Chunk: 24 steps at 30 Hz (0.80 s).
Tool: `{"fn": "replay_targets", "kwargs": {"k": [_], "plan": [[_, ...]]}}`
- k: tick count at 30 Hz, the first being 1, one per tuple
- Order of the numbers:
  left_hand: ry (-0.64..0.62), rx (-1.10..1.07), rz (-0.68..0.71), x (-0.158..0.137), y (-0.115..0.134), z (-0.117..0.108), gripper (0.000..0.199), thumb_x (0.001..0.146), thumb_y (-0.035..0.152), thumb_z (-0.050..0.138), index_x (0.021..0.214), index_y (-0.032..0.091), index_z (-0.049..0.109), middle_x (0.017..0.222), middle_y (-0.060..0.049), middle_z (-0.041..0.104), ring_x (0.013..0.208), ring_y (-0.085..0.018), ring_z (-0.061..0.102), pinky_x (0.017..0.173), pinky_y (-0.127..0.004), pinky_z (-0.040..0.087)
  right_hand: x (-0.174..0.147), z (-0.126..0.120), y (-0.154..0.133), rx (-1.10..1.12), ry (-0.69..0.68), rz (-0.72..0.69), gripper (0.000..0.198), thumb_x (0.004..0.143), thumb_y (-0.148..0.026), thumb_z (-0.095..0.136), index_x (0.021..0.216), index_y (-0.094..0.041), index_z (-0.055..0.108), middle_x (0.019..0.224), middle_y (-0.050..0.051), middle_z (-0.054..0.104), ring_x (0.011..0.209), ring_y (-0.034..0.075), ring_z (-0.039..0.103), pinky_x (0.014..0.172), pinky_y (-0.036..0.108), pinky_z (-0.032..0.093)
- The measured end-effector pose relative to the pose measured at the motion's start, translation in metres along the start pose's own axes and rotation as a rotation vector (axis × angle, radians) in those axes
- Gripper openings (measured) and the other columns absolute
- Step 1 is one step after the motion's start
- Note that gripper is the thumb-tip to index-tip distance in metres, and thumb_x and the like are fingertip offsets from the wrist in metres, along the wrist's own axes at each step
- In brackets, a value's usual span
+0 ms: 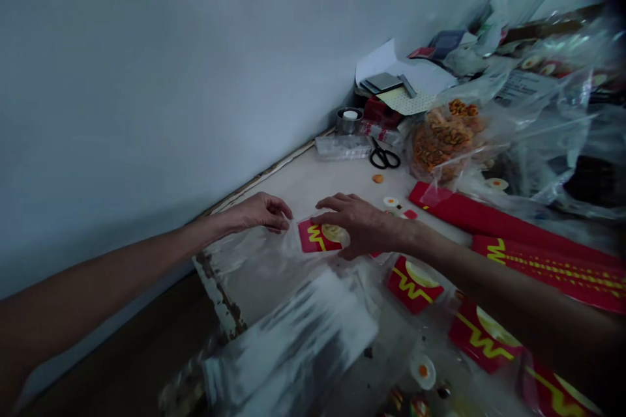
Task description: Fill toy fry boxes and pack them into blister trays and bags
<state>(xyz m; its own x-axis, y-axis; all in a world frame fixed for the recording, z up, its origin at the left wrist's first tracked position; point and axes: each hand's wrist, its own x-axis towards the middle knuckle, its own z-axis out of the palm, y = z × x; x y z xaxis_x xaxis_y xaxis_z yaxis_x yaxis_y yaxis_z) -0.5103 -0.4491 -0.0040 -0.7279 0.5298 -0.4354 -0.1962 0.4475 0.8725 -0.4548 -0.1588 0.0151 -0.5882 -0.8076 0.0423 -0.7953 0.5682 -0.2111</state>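
Observation:
A red card with a yellow zigzag and a pale round picture [319,236] lies on the table in a clear plastic bag [295,242]. At its left side, my left hand [267,212] has its fingertips pressed together on the bag's edge. My right hand [364,223] arches over the card's right part with fingers and thumb spread apart, covering some of it. Whether its fingertips press on the bag is unclear. Similar red packets [415,285] lie in a row beneath my right forearm. A stack of clear plastic bags [298,339] sits nearer to me.
Black-handled scissors [385,158], a tape roll [349,118] and a clear plastic box [343,147] stand by the wall. A bag of small orange pieces [447,140] and crumpled plastic fill the right. Long red strips [548,260] lie there; small egg-shaped pieces [422,371] are scattered nearby.

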Motion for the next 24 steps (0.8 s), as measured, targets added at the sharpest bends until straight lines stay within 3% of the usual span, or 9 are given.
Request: {"fn": "replay_targets", "kwargs": {"k": [3,6,11,13,17,19,21,24], "plan": [[-0.076,0.109,0.003,-0.004,0.013,-0.005,0.032,0.065,0.033,0.086,0.092,0.017,0.077,0.082,-0.005,0.076,0.071,-0.016,0.069,0.070,-0.027,0.055,0.000,0.003,-0.017,-0.049,0.031,0.015,0.083,0.064,-0.034,0.086,0.141,-0.026,0.056,0.146,0.015,0.049,0.126,0.036,0.048,0.103,0.051,0.039],[-0.180,0.286,0.026,-0.010,0.032,-0.008,0.032,0.067,0.034,0.083,0.094,0.017,0.080,0.086,-0.008,0.078,0.076,-0.019,0.070,0.069,-0.026,0.053,-0.006,0.006,-0.047,-0.056,0.041,0.114,0.081,0.064,-0.037,0.085,0.140,-0.025,0.057,0.144,0.016,0.049,0.123,0.036,0.049,0.099,0.050,0.042],[-0.299,0.628,0.250,-0.027,0.045,0.013,0.022,0.082,0.028,0.068,0.101,0.022,0.079,0.099,-0.005,0.079,0.091,-0.020,0.071,0.080,-0.027,0.051,-0.009,0.023,-0.123,0.020,0.074,0.372,0.072,0.071,-0.050,0.079,0.132,-0.019,0.059,0.127,0.015,0.058,0.113,0.034,0.053,0.090,0.046,0.048],[-0.200,0.774,0.347,-0.040,0.036,0.029,0.024,0.083,0.019,0.065,0.102,0.021,0.078,0.105,-0.006,0.078,0.100,-0.022,0.070,0.088,-0.030,0.050,0.003,0.035,-0.151,0.055,0.091,0.532,0.068,0.073,-0.055,0.076,0.126,-0.016,0.061,0.119,0.015,0.061,0.109,0.034,0.055,0.087,0.046,0.049],[0.353,0.990,0.536,-0.076,-0.009,0.059,0.034,0.083,0.016,0.061,0.115,0.016,0.073,0.122,-0.012,0.071,0.118,-0.026,0.062,0.103,-0.039,0.044,0.039,0.060,-0.184,0.077,0.086,0.791,0.057,0.078,-0.057,0.071,0.115,-0.015,0.061,0.115,0.018,0.062,0.111,0.036,0.055,0.086,0.048,0.049],[0.513,1.003,0.540,-0.091,-0.036,0.067,0.041,0.081,0.020,0.064,0.121,0.014,0.069,0.125,-0.014,0.068,0.117,-0.028,0.061,0.105,-0.040,0.045,0.048,0.068,-0.190,0.093,0.077,0.845,0.061,0.078,-0.059,0.073,0.118,-0.016,0.058,0.118,0.017,0.061,0.111,0.035,0.056,0.087,0.048,0.049],[0.543,0.988,0.521,-0.099,-0.057,0.070,0.045,0.079,0.025,0.067,0.122,0.014,0.068,0.123,-0.015,0.068,0.115,-0.028,0.061,0.103,-0.039,0.047,0.045,0.073,-0.194,0.086,0.080,0.863,0.076,0.070,-0.064,0.078,0.123,-0.016,0.054,0.121,0.018,0.060,0.110,0.034,0.057,0.088,0.047,0.048],[0.462,1.001,0.531,-0.101,-0.070,0.070,0.038,0.081,0.029,0.066,0.117,0.017,0.070,0.115,-0.013,0.070,0.109,-0.027,0.063,0.100,-0.038,0.048,0.023,0.080,-0.201,0.027,0.085,0.888,0.096,0.055,-0.069,0.086,0.126,-0.014,0.051,0.121,0.021,0.059,0.111,0.036,0.056,0.092,0.048,0.045]]}}
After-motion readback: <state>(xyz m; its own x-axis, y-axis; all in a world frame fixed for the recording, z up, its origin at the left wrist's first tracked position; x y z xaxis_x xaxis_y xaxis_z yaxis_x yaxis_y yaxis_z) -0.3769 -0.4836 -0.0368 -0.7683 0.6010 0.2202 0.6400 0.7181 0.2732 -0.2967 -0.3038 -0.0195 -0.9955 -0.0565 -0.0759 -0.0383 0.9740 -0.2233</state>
